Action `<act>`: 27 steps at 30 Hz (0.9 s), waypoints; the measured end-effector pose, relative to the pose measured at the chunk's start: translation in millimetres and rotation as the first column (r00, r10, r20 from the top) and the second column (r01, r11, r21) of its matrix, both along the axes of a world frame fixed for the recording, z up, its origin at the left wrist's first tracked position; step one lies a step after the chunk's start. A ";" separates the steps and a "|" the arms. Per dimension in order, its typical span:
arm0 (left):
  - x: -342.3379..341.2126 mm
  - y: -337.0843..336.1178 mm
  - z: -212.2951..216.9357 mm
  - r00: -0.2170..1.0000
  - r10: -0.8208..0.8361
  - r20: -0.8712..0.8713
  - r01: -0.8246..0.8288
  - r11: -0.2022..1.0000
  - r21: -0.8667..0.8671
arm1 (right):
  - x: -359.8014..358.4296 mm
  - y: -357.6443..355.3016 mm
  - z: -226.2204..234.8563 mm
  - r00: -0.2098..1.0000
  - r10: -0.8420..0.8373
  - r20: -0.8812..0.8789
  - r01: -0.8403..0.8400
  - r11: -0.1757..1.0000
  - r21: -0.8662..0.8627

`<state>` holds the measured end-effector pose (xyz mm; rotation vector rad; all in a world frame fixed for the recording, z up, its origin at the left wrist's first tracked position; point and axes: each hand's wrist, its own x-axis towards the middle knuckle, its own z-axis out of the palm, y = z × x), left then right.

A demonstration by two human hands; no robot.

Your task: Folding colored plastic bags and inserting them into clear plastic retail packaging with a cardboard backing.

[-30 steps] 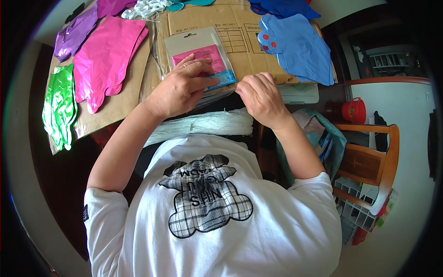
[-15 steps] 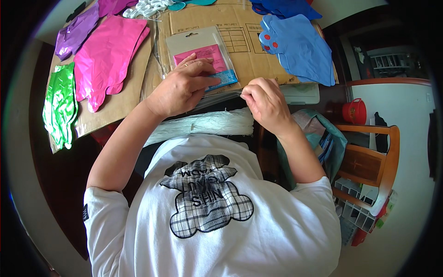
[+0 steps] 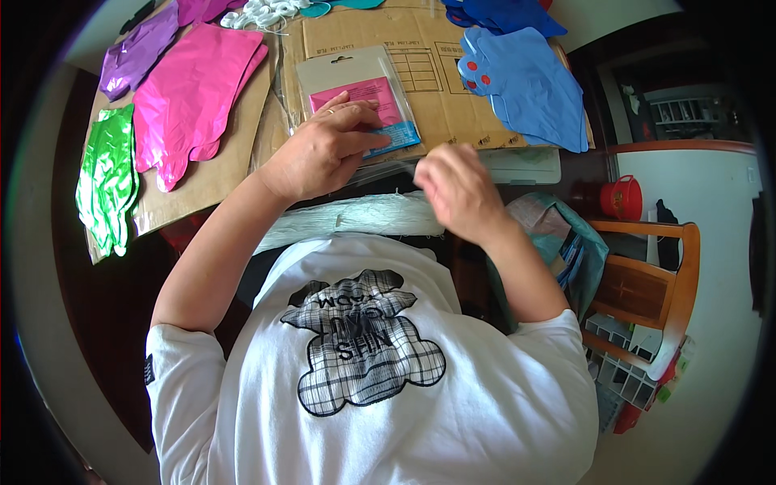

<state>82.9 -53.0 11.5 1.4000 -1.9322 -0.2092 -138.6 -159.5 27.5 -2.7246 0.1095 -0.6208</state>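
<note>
A clear plastic package (image 3: 402, 87) holding a pink packet (image 3: 393, 95) with a blue band (image 3: 404, 136) along its lower end lies on the cardboard. My left hand (image 3: 323, 153) rests on it, fingers stretched across the pink part and the thumb over the blue band. Right of the package's lower end, my right hand (image 3: 459, 192) is raised off the cardboard edge with its fingers curled together. Motion blurs it, and whatever its fingertips may pinch cannot be made out.
Flat foil balloons surround the cardboard (image 3: 323, 36): pink (image 3: 194, 97), green (image 3: 107, 178) and purple (image 3: 139, 52) at left, light blue (image 3: 529, 85) at right. White cord (image 3: 263, 12) lies at the far edge. A white thread bundle (image 3: 347, 220) sits before me; a wooden chair (image 3: 643, 283) stands right.
My right hand has shifted slightly left and down, and is now blurred. The left hand remains on the package, and the whole view has moved a little.
</note>
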 end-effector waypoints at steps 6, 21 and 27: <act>0.5 -1.1 2.0 0.999 -0.049 0.010 0.049 0.998 -0.032 | -27.9 46.9 16.1 0.866 0.483 -0.130 -0.215 0.595 0.774; 4.8 12.9 11.2 0.989 -0.031 -0.142 0.043 0.996 0.084 | 86.8 -31.7 -222.4 0.951 -0.294 0.101 0.229 0.883 0.409; 9.7 17.1 14.7 0.998 -0.060 -0.020 0.059 0.997 -0.053 | 110.0 -24.2 -171.6 0.984 -0.069 0.163 -0.112 0.471 0.875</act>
